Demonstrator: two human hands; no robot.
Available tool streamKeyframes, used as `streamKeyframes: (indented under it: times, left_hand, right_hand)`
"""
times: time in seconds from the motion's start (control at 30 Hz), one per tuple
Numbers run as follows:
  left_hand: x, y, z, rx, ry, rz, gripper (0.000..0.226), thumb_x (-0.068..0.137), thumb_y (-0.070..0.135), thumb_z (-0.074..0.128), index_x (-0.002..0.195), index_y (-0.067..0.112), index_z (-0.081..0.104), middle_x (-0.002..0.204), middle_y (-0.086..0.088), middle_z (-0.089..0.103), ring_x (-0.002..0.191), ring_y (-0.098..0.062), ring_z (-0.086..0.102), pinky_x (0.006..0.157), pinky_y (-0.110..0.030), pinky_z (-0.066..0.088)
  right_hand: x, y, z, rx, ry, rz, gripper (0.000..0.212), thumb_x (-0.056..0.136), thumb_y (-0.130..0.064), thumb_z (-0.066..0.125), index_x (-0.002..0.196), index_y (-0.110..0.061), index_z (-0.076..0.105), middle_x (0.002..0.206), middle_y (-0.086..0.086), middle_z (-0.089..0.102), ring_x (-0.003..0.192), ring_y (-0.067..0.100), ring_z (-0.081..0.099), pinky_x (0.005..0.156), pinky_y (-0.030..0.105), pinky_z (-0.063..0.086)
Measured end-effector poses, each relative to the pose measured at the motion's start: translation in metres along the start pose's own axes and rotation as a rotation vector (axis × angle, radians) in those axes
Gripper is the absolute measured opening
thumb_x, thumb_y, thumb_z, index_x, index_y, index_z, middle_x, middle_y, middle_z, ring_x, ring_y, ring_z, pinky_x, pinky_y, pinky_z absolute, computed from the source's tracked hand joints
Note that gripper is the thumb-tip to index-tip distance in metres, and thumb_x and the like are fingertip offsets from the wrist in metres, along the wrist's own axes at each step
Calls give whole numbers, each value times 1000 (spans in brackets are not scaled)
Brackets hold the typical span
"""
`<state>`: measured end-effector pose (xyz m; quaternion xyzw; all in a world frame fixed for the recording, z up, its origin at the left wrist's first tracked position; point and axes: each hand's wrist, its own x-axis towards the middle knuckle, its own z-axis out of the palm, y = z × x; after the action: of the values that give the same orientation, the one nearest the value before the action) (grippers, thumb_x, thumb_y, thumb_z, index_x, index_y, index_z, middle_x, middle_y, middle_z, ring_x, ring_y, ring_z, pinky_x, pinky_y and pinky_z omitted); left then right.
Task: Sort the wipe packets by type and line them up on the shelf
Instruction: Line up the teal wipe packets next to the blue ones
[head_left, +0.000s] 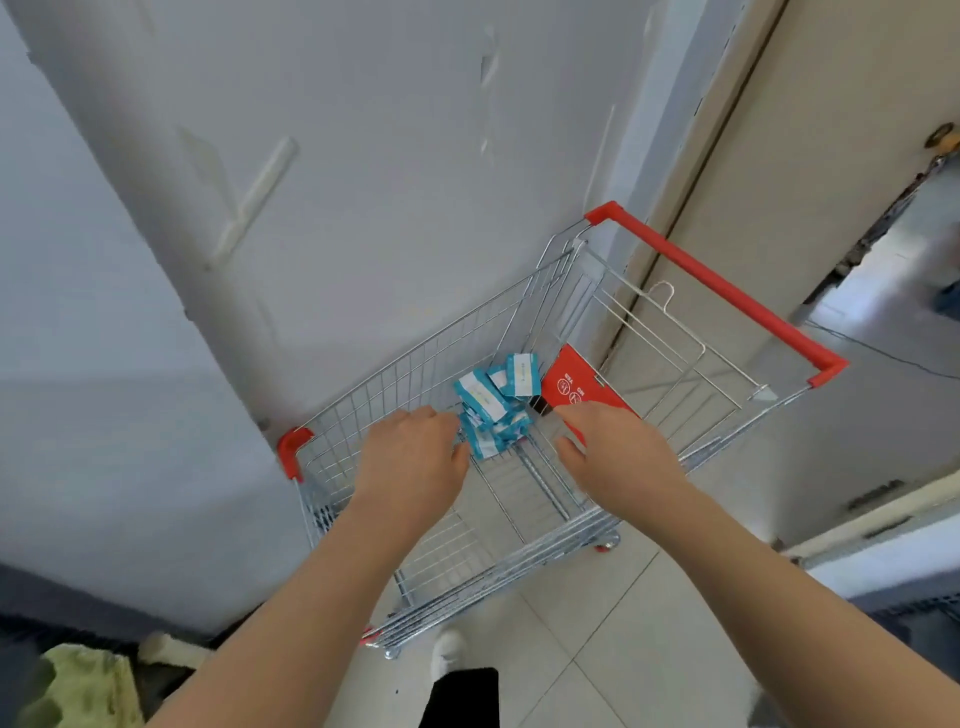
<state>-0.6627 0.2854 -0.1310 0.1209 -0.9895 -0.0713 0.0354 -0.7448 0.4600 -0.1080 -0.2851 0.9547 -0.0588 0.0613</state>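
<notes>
Several blue-and-white wipe packets (493, 402) lie in a loose pile at the bottom of a wire shopping cart (415, 364). My left hand (410, 462) reaches down into the cart, its fingers curled at the left edge of the pile; whether it grips a packet I cannot tell. My right hand (618, 457) hovers inside the cart to the right of the pile, fingers relaxed and holding nothing. No shelf is in view.
The cart has a red handle (727, 291) and a red child-seat flap (576, 389). It stands against a grey wall (363, 182), beside a beige door (810, 182). A yellow-green object (78, 691) lies bottom left. My foot (447, 649) is on the tiled floor.
</notes>
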Motion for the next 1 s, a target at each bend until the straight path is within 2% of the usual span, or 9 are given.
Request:
streamKeyframes:
  times: [0.13,0.27,0.4,0.5,0.6,0.67,0.77,0.9,1.0]
  left_hand:
    - [93,-6,43,-28,-124,-56,33,100,40,38,121,23,57,111,4,61,96,-13,57,81,-28,47]
    - [174,-11,91,-91,-213,-147,32,101,37,37,122,21,56,110,3,60,94,-12,55,78,-27,47]
    - [234,-19,157,-172,-266,-261,32,100,36,39,124,20,52,112,1,61,98,-15,57,79,-29,48]
    - [272,-25,214,-204,-310,-367,31,99,40,42,120,21,54,109,1,64,93,-16,59,77,-31,51]
    - [299,-31,270,-238,-327,-469,30,98,40,44,119,20,54,107,-1,66,87,-17,59,76,-32,53]
    - [312,-34,303,-298,-331,-534,30,97,38,46,116,17,56,105,-4,67,81,-20,60,73,-32,53]
    - [329,-34,345,-435,-321,-677,35,93,42,55,110,12,59,101,-6,65,87,-24,61,77,-33,53]
    - [344,-29,379,-674,-219,-887,45,83,39,71,112,10,53,94,-3,63,84,-21,62,71,-32,51]
    - [343,-28,393,-830,-124,-1028,50,76,32,79,110,11,50,93,3,61,80,-17,61,67,-30,52]
  right_hand:
    - [92,39,28,52,-38,37,22,100,-36,37,98,-24,55,93,-6,57,84,14,56,68,25,46]
    - [174,78,61,92,-61,46,25,99,-32,42,115,-20,57,112,-2,61,95,16,57,78,27,47]
    - [248,120,114,176,-88,52,23,97,-24,47,114,-14,58,109,3,61,99,19,58,78,27,46]
    - [299,148,164,270,-109,67,32,94,-21,54,125,-13,56,121,5,60,111,20,54,90,29,42]
    - [346,170,214,317,-162,76,41,93,-21,57,133,-11,52,131,9,55,119,23,50,96,30,39]
    - [371,181,243,315,-210,76,46,93,-20,57,137,-9,48,138,13,49,125,26,45,102,31,35]
    - [398,190,274,318,-258,52,47,95,-21,56,140,-12,45,143,13,43,129,26,42,107,31,30]
    - [418,192,299,263,-250,28,43,95,-22,55,137,-16,49,136,13,44,119,27,49,101,30,37]
    - [418,190,311,281,-255,42,47,93,-14,55,140,-17,46,138,13,32,115,23,46,104,24,33]
